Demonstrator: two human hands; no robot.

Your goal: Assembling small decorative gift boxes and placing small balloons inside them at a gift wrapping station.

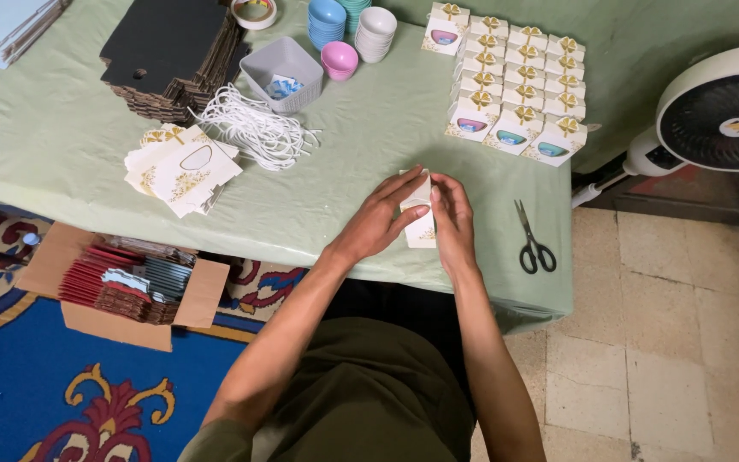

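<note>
box [419, 224]: small white carton with faint gold print
state: partly folded — top flaps not yet flat
pose: upright, tilted slightly
place: near the front desk edge, clasped on both sides — touching both hands

Landmark: black-handled scissors [535, 242] on green-covered table.

- Small white box [421, 224] with gold print held between left hand [378, 221] and right hand [452, 220], just left of scissors.
- Finished white boxes [515, 81], gold bows, oval windows, ranked in rows above scissors.
- Flat white box blanks [180, 169] stacked far left of scissors.
- Open brown carton [121, 287] of red and grey cards seen on floor, lower left of scissors.
</note>
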